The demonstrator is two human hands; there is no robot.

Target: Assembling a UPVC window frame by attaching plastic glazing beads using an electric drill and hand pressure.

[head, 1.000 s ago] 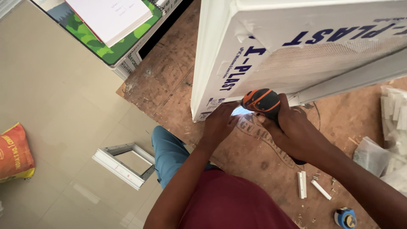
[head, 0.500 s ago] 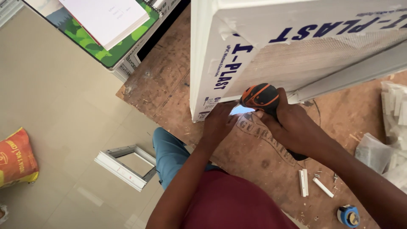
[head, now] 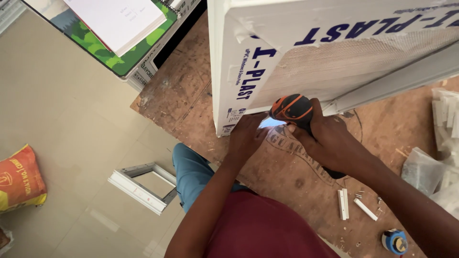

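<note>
While the right hand (head: 330, 141) wraps its fingers tight around the grip of a black-and-orange power driver (head: 291, 107), the tool's nose is levelled at the lower corner of a large white plastic frame (head: 239, 62) that stands on edge on a brown work board (head: 191, 91). The left hand (head: 246, 136) lies against that same corner, just beside the tool's nose, its fingers curled together at the lit spot (the driver's lamp throws a pale patch there); whether they pinch a screw cannot be told, since the knuckles hide the tips. This pairing reads as bracing: one hand steadies the corner, so that the other can press the tool square into it. The frame wears blue-lettered protective film, partly peeled.

Count of items in the head view:
- one driver, one large frame, two hands.
- one small white frame piece (head: 141, 186), lying flat on the tiled floor (head: 62, 100) near the person's knee.
- two short white strips (head: 351, 206) on the board, near the right forearm, with small fasteners scattered beside them.
- one blue tape measure (head: 394, 241), further toward the person.
- one orange-red sack (head: 19, 179) on the floor, well apart.
- one notebook with white pages (head: 122, 19) on a green cover, at the top.
- clear plastic bags (head: 423, 169) at the right edge; their number is unclear.
</note>
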